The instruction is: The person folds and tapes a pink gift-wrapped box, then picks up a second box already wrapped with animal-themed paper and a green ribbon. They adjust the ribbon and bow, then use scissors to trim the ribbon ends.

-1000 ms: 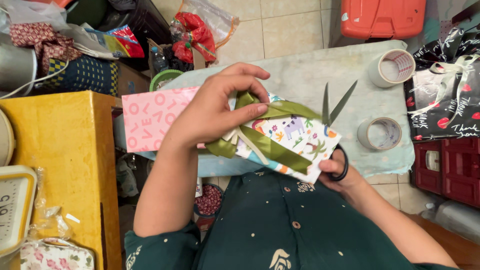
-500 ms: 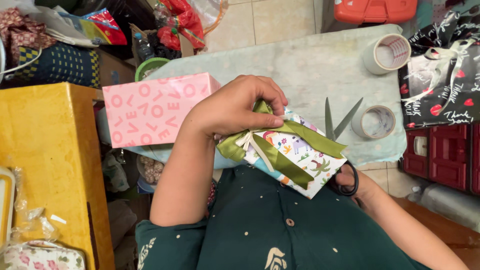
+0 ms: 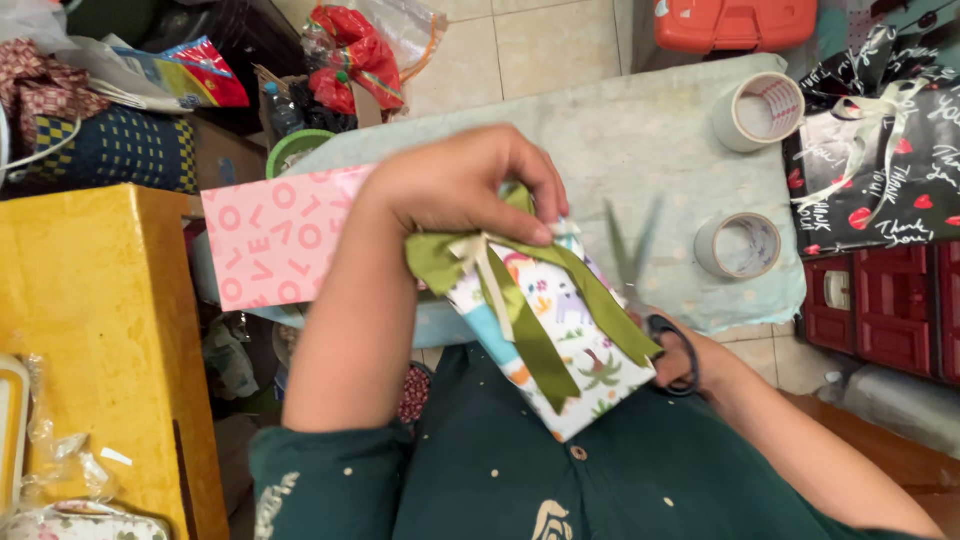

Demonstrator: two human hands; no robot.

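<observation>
The left hand (image 3: pixel 455 185) pinches the olive ribbon (image 3: pixel 560 300) on the animal-print gift box (image 3: pixel 560 360) while the right hand (image 3: pixel 690 365) grips blurred scissors (image 3: pixel 640 270), so trimming needs a steady ribbon tail.

Gift box (image 3: pixel 560 340) – white wrap w/ colourful animal and palm print, tilted, centre of frame, lower corner over the green shirt. Olive ribbon (image 3: pixel 560 300) crosses it w/ a thin cream strip, bow at upper left end. Scissors (image 3: pixel 640 280) – black handles, blades blurred, just right of box, pointing up.
</observation>
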